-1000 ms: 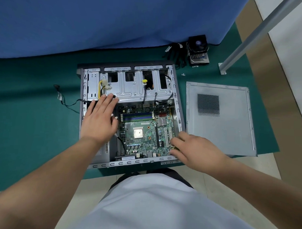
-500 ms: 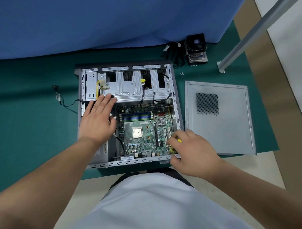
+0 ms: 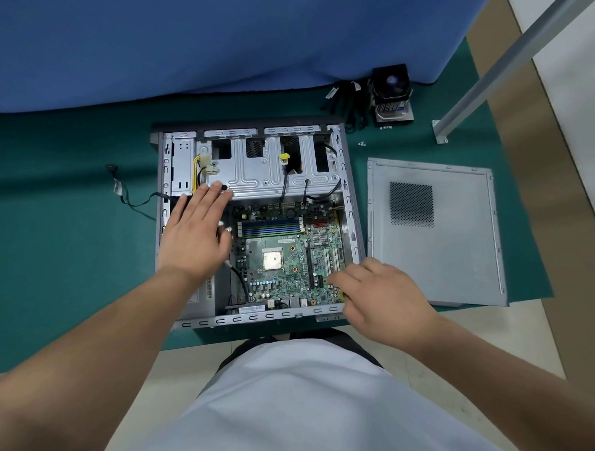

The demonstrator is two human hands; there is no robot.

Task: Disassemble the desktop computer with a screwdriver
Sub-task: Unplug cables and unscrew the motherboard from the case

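Observation:
The open desktop case (image 3: 252, 320) lies on its side on the green mat. Inside it sits the green motherboard (image 3: 288, 245), with a bare CPU at its middle. My left hand (image 3: 194, 235) rests flat on the left inner part of the case, its straight fingertips at the edge of the metal drive cage (image 3: 257, 176). My right hand (image 3: 381, 295) hovers over the board's near right corner with curled fingers. A thin yellow sliver of the screwdriver (image 3: 343, 296) shows under it; the rest is hidden.
The removed side panel (image 3: 457, 258) lies flat to the right of the case. A CPU cooler (image 3: 391, 93), black cables (image 3: 347, 105) and loose screws (image 3: 361, 144) sit at the back. A loose cable (image 3: 122, 192) trails left. A metal post (image 3: 490, 66) stands at the right.
My right hand has shifted slightly along the board's near right corner, and its fingers have curled over a yellow tool. My left hand has stayed in place.

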